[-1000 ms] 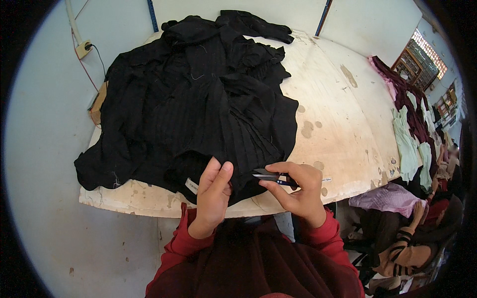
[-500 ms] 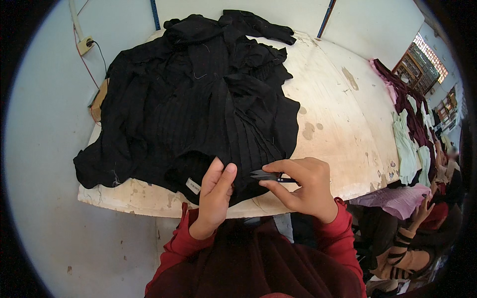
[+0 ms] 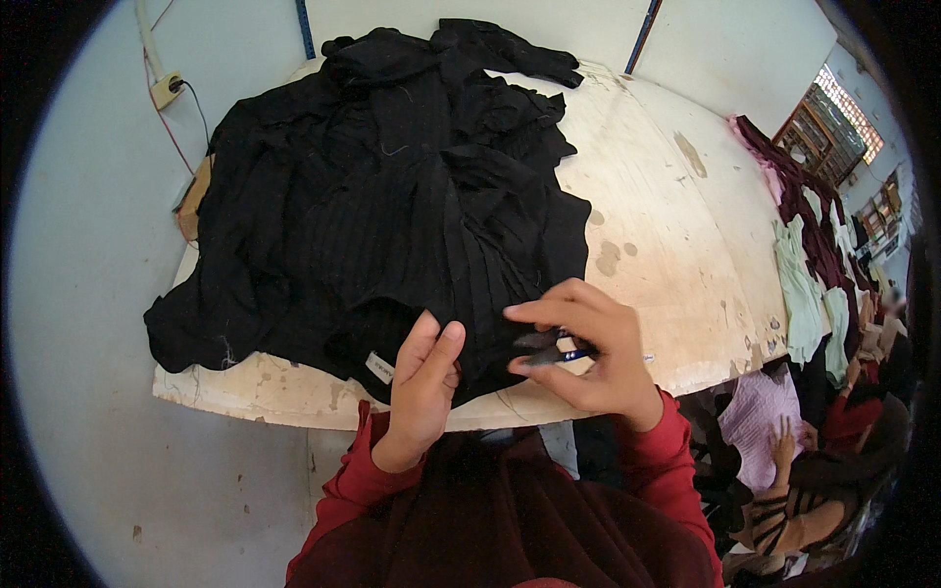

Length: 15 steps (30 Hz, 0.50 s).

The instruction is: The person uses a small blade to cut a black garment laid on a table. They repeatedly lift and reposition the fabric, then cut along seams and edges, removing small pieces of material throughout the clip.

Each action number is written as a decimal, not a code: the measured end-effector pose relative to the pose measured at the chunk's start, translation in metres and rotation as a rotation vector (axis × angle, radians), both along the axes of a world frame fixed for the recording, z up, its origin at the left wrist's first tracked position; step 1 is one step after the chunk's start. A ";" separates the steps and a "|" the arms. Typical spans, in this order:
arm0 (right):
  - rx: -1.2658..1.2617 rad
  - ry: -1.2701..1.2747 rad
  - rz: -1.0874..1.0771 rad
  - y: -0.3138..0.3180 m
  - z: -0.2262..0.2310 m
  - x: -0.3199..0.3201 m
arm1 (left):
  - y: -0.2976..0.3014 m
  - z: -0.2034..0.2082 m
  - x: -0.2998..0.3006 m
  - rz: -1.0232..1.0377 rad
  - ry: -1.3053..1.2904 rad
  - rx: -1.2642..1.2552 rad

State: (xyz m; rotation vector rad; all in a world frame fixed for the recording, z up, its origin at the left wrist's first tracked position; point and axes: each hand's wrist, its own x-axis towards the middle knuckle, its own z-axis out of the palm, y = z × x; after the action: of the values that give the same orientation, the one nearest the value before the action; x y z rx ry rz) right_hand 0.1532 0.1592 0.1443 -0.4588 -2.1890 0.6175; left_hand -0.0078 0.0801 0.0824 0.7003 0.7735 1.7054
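A black pleated garment (image 3: 343, 206) lies spread and rumpled over a pale wooden table (image 3: 667, 245). At its near edge my left hand (image 3: 426, 387) is closed on the fabric, thumb and index finger pointing up. A white label (image 3: 380, 368) shows on the garment just left of that hand. My right hand (image 3: 598, 353) holds small thread snips (image 3: 554, 347) with dark blades and blue parts, between thumb and fingers. The blades point left toward the cloth and stand apart. Loose threads show on the garment.
A power socket with a plug (image 3: 169, 90) is on the left wall. Mint green cloth (image 3: 799, 284) and dark red cloth (image 3: 784, 171) hang at the table's right side. Beyond, a person in striped sleeves handles a pink quilted-looking cloth (image 3: 760, 421).
My right hand has lifted slightly, its index finger rising and the snips spreading wider. My left hand stays put. At the right, the co-worker's hand and pink cloth have shifted.
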 end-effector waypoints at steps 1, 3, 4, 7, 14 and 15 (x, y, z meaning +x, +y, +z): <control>0.010 -0.041 0.021 0.000 -0.003 -0.003 | 0.001 0.003 0.002 0.006 -0.006 0.000; 0.024 -0.107 0.045 0.000 -0.018 -0.010 | 0.001 -0.013 -0.005 -0.009 0.013 0.019; -0.010 -0.080 0.072 0.003 -0.023 -0.009 | 0.001 -0.017 -0.007 -0.016 0.002 0.037; -0.109 0.088 0.105 0.011 -0.033 -0.012 | 0.002 -0.007 -0.002 -0.038 -0.074 0.104; -0.535 0.379 -0.036 0.034 -0.040 0.022 | 0.000 0.002 -0.004 0.071 -0.038 0.075; -0.438 0.317 -0.090 0.023 -0.035 0.015 | 0.002 0.002 -0.003 0.063 -0.044 0.071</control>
State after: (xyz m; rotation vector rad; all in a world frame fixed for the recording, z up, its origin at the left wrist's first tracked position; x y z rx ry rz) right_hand 0.1684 0.1817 0.1097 -0.6343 -1.7223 1.0507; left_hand -0.0106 0.0817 0.0849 0.6906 0.7135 1.8067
